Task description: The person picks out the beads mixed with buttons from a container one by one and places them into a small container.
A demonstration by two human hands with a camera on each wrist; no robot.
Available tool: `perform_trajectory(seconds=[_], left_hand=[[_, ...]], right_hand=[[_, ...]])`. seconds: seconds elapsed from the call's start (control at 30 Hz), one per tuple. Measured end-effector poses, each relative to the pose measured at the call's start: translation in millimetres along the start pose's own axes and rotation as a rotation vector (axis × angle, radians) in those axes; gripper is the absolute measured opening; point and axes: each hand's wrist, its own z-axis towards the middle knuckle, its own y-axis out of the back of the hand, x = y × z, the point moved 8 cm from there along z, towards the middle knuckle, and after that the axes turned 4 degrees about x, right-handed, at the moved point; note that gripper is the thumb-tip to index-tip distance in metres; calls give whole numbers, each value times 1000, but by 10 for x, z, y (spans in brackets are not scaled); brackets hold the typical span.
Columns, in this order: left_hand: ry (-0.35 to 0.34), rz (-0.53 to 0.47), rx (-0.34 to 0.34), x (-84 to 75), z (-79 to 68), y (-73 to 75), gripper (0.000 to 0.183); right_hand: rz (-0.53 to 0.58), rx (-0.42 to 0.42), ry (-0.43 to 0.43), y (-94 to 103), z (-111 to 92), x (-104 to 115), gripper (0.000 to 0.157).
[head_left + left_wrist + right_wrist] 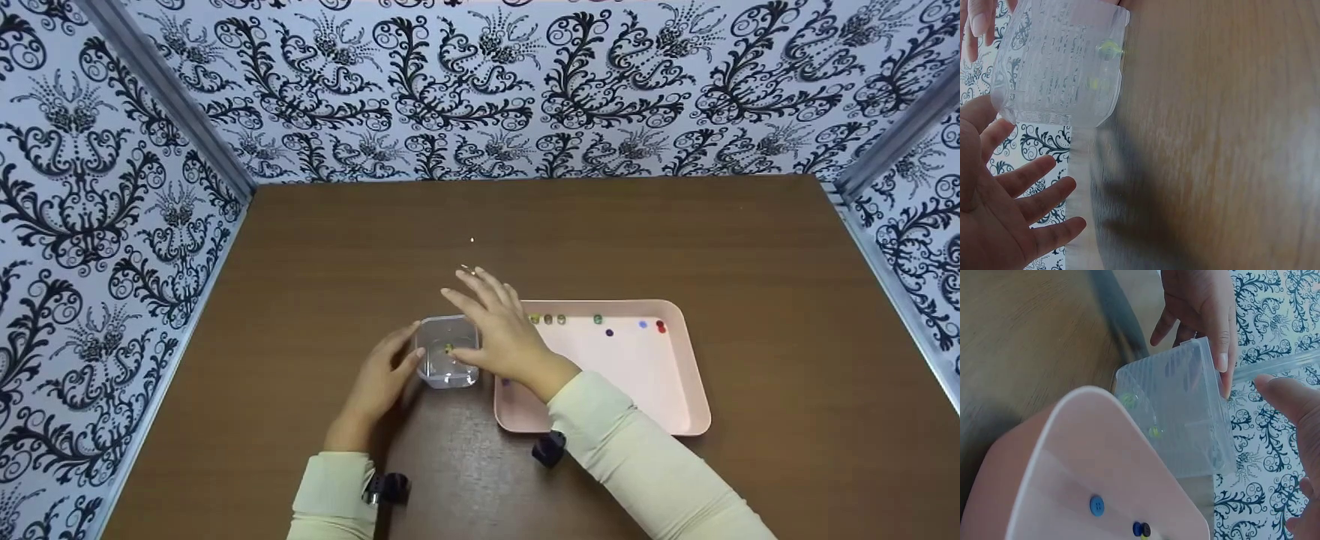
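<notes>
At the rim of a clear plastic container [448,380], my left hand [379,382] pinches the near-left wall between thumb and forefinger. The other left fingers [1053,232] are spread, away from the wall. Inside the container lie a yellow-green marble [1109,49] and a smaller yellowish piece [1154,432]. Over the container's right side hovers my right hand [501,334], its fingers extended and apart, with nothing held. The right thumb [1283,395] reaches toward the container's opening. To the right stands a pink tray [694,375], partly covered by the right forearm.
Along the tray's far side are several glass marbles [561,319] and a green marble [598,319]. Buttons lie there too: a dark one [609,332], a light blue one [643,325], red ones [661,328] and a blue one [1096,505]. Patterned walls [495,90] border the wooden table [360,247].
</notes>
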Motion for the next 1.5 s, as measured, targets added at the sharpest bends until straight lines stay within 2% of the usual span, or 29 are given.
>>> perform_trajectory(seconds=[0.3,0.53,0.8,1.0,1.5], left_hand=[[11,14,5,-19,3,17,45],[30,9,11,-21,7,18,46],[3,8,5,-32,15,21,45],[51,-1,5,7,16,11,46],[58,-19,14,31,-2,-6,46]], right_hand=[[3,-48,-31,117,-73,-120,90],[6,-28,-58,146,-96,-210,90],[0,-28,-104,192,-128,-335,91],[13,-48,-121,210,-164,-423,91],[54,-128,-139,332,-283,-626,91]])
